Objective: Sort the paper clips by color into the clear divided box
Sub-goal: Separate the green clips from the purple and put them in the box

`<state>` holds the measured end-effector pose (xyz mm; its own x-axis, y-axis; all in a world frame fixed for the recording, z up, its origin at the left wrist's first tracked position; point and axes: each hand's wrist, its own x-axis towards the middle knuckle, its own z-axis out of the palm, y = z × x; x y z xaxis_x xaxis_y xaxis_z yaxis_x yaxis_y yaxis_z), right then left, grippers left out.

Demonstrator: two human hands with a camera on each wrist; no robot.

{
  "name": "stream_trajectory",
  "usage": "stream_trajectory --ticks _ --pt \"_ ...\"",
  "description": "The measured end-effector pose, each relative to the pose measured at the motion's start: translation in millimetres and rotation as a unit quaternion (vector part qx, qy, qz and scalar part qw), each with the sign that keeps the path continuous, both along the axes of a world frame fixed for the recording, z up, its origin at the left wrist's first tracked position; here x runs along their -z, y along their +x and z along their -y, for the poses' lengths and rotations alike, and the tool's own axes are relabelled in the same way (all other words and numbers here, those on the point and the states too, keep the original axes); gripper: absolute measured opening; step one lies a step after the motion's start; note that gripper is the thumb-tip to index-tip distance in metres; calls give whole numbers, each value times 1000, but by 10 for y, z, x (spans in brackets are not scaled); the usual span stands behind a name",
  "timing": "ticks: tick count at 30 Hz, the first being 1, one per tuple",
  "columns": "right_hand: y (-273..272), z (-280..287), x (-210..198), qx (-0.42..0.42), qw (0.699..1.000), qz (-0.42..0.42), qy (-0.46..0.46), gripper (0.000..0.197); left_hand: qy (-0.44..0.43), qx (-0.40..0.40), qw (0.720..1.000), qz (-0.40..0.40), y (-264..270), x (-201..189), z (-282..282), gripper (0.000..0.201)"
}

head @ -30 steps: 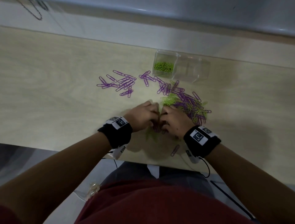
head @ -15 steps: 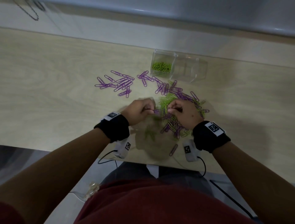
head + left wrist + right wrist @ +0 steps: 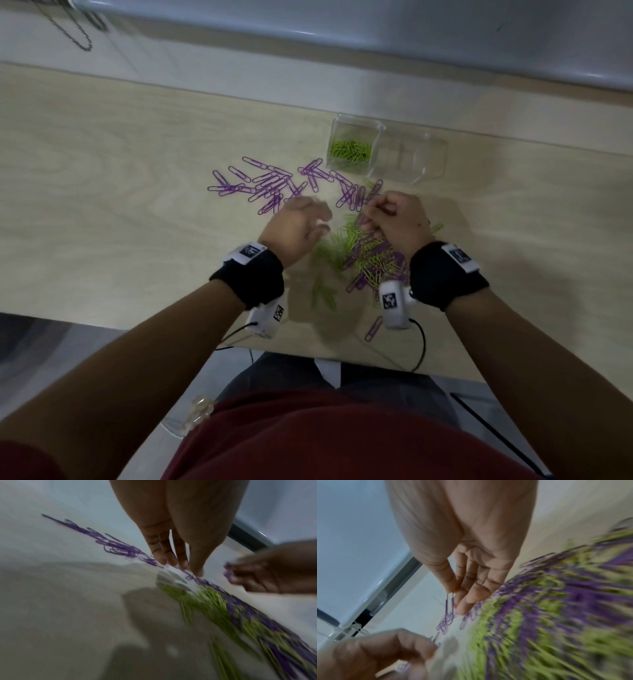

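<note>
Paper clips sit under and around both hands on the pale wooden table [image 3: 102, 178]. The right hand [image 3: 399, 219] pinches a purple clip [image 3: 450, 603] between thumb and forefinger, its other fingers loosely bent above the mixed purple-and-green pile [image 3: 370, 260]. The left hand [image 3: 298, 228] holds nothing; its fingers [image 3: 164, 550] point straight down, tips just over the table at the edge of the purple clips, though this view is blurred. Half a second ago both hands were lower, close together and busy in the pile; since then they have moved apart and away from the person, the left toward the spread purple clips [image 3: 263, 183], the right toward the box. A few green clips [image 3: 323, 294] lie apart near the table's front edge, and one lone purple clip [image 3: 374, 328] lies beside the right wrist camera [image 3: 394, 303]. Beyond the right hand stands the clear divided box [image 3: 428, 161]; its left compartment holds green clips [image 3: 350, 150], as before, and the compartment to the right looks bare.
</note>
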<state>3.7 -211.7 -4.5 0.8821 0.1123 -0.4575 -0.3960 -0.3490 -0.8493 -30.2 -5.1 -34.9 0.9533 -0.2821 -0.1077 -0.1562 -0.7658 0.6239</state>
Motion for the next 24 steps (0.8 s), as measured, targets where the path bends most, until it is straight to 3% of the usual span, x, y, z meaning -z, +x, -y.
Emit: stream_trajectory --ticks 3,7,11,15,20,24 --pt "279 -241 -44 -2 999 50 -10 14 1 75 997 -24 -172 112 173 17" --pt "494 -342 12 -76 990 72 -97 7 48 69 994 -72 -265 141 378 31" --pt "398 -159 15 -220 947 111 -205 21 60 59 994 -71 -255 117 502 25" --pt "193 85 113 -335 898 106 -266 25 11 40 998 -53 -277 97 481 14" --pt "16 268 285 -346 881 141 -289 14 -51 1 998 -46 -204 110 222 21" --pt "-36 293 334 -328 880 178 -293 14 3 95 994 -46 -181 115 300 17"
